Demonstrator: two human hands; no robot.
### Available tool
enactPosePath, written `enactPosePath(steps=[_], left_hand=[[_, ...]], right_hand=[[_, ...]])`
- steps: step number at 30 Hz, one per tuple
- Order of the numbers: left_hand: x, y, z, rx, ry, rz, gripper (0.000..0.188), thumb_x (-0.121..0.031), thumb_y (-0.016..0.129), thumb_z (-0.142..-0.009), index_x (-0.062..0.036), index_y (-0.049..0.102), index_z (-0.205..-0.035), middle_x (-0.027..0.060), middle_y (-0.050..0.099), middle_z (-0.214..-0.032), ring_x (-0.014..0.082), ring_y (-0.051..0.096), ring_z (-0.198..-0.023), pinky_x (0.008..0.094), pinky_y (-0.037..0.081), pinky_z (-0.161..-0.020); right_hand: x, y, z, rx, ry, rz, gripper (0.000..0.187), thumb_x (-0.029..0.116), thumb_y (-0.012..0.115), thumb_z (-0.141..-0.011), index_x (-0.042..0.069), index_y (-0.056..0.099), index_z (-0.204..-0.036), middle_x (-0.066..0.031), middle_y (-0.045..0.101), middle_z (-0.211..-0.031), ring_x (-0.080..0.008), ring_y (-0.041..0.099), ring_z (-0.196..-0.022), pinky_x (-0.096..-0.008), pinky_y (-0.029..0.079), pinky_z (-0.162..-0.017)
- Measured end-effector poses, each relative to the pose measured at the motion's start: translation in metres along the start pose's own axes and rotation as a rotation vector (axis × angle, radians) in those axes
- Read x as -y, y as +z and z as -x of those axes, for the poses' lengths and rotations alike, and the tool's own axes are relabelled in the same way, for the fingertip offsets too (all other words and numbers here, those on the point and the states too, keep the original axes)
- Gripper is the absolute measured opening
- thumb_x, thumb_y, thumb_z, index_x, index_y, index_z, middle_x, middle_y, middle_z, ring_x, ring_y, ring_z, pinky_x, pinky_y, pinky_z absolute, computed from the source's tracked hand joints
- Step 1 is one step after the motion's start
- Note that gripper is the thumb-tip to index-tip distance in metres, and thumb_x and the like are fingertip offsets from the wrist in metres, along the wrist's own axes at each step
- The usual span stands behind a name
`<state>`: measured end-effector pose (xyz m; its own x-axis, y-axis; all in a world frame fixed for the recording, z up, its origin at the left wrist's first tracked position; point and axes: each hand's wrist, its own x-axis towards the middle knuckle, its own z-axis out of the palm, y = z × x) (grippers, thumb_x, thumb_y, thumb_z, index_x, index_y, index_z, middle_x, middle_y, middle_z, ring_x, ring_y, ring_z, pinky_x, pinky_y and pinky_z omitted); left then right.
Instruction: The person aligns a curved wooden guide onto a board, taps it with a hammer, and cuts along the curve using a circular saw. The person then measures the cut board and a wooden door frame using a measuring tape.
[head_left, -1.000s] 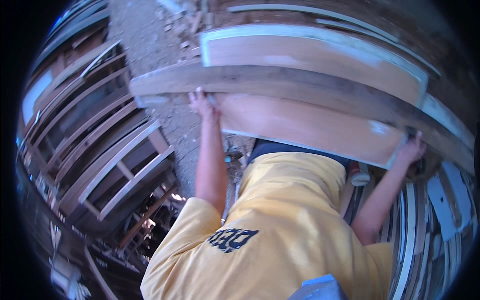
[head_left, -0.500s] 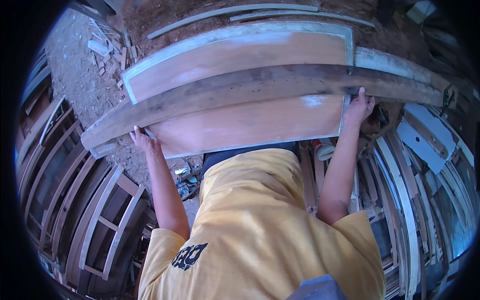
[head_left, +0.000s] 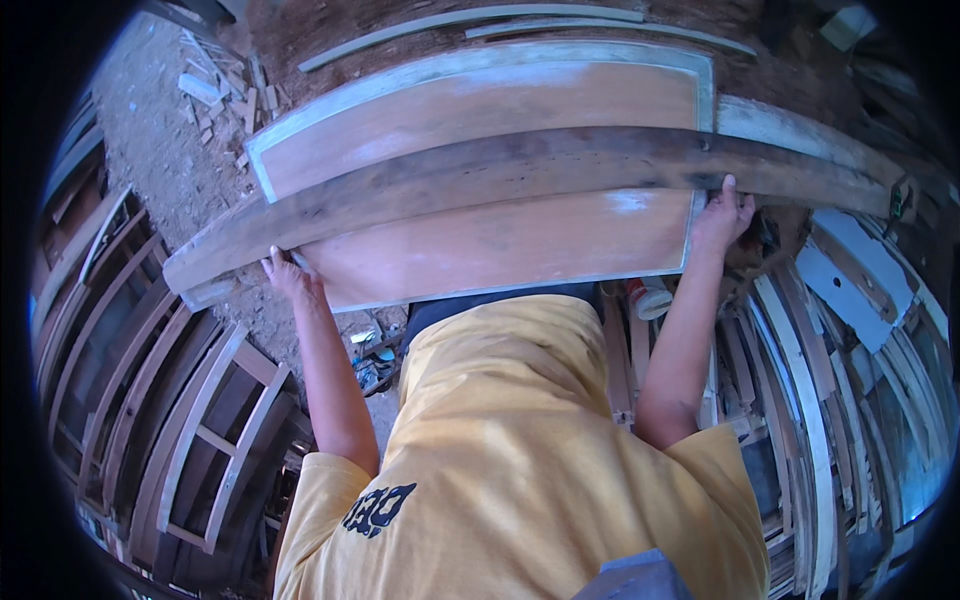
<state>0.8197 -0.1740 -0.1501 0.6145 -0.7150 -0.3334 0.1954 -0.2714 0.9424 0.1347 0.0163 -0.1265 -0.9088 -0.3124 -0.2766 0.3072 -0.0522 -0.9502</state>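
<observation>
A long, dark, weathered wooden plank [head_left: 480, 172] stretches across in front of me, with my hands at its near edge. Toward its left end, my left hand [head_left: 288, 275] grips that edge, fingers partly hidden beneath the wood. My right hand [head_left: 724, 215] holds the same edge toward the right, thumb on the upper face and fingers curled below. Under the plank is a rectangular tan panel [head_left: 500, 245] with a pale whitish border, showing on both sides of the plank. A pale beam [head_left: 790, 130] lies behind the plank at the right.
Wooden frames [head_left: 215, 440] stand stacked at my left, and many wood strips [head_left: 800, 400] lie at my right. A small round tub [head_left: 652, 298] sits by my right forearm. Wood scraps [head_left: 235, 95] litter the dirt floor at far left; long thin strips [head_left: 470, 18] lie beyond the panel.
Both hands keep their hold on the plank. Plank, panel and surroundings have shifted only very slightly in view, a few pixels to the right.
</observation>
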Motion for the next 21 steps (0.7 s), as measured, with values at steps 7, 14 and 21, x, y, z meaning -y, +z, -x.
enactPosePath(steps=[7, 14, 21], left_hand=[[0.013, 0.032, 0.026, -0.055, -0.013, -0.087, 0.05, -0.009, 0.063, -0.099, -0.0028, 0.046, -0.146, 0.0114, 0.063, -0.124, 0.023, 0.062, -0.108, 0.0389, 0.054, -0.091], [-0.003, 0.023, 0.025, -0.029, -0.009, 0.135, 0.054, -0.003, 0.054, -0.103, -0.0026, 0.035, -0.154, 0.0149, 0.059, -0.137, 0.0261, 0.061, -0.118, 0.0396, 0.053, -0.101], [0.001, 0.023, 0.018, -0.025, 0.04, 0.081, 0.04, -0.004, 0.047, -0.106, -0.0033, 0.046, -0.145, 0.0117, 0.064, -0.125, 0.0232, 0.065, -0.111, 0.0366, 0.057, -0.095]], right_hand=[[0.013, -0.025, -0.024, -0.11, 0.003, 0.643, 0.039, 0.018, 0.072, -0.096, -0.01, 0.061, -0.12, -0.022, 0.068, -0.115, -0.0288, 0.067, -0.099, -0.0419, 0.056, -0.087], [-0.002, -0.028, -0.026, -0.012, 0.084, 0.146, 0.035, 0.003, 0.073, -0.093, -0.007, 0.058, -0.123, -0.0171, 0.068, -0.115, -0.0248, 0.067, -0.101, -0.0386, 0.053, -0.092], [0.004, -0.013, -0.017, -0.083, 0.046, 0.169, 0.037, 0.009, 0.077, -0.092, -0.006, 0.058, -0.12, -0.0126, 0.068, -0.095, -0.0171, 0.061, -0.077, -0.0333, 0.049, -0.069]])
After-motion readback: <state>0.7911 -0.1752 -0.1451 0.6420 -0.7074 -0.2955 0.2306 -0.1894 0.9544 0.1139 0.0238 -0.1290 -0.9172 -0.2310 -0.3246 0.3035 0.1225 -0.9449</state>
